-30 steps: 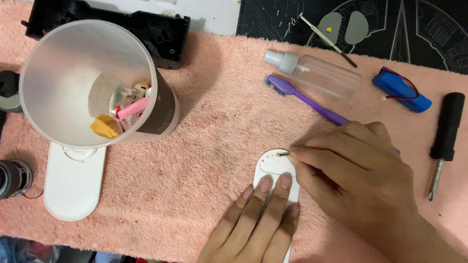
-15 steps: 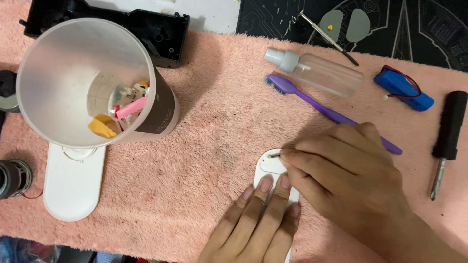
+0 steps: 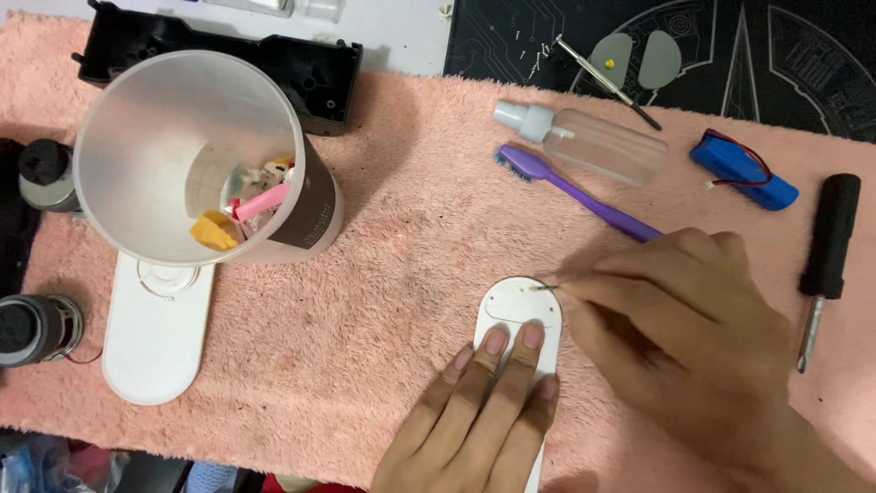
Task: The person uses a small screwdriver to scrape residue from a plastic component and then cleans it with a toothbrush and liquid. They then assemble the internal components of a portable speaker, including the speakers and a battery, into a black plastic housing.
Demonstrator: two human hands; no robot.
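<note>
A pink fleecy towel [image 3: 383,301] covers most of the counter, with a black patterned mat [image 3: 730,55] at its far right corner. The largest thing on it is a translucent funnel-shaped cup [image 3: 182,155] at the left, holding small yellow and pink bits that are hard to make out through its wall; it hides part of a flat white oval panel [image 3: 151,338] beneath it. Behind the cup lies a black plastic housing [image 3: 310,73], its upper edge cut off by the frame. The right hand [image 3: 684,338] is pinched shut on a thin tool [image 3: 546,288], of which only the metal tip shows, touching the top of a small white oval cover [image 3: 511,315]. The left hand [image 3: 484,411] lies flat with fingers pressing the cover down near the bottom middle, hiding its lower half. Beyond them are a purple toothbrush [image 3: 584,196], partly behind the right hand, a clear spray bottle [image 3: 593,141], a blue battery pack [image 3: 744,169] and a black-handled screwdriver [image 3: 826,256] at the right. Two dark cylinders [image 3: 36,329] sit at the left edge, one partly cut off.
</note>
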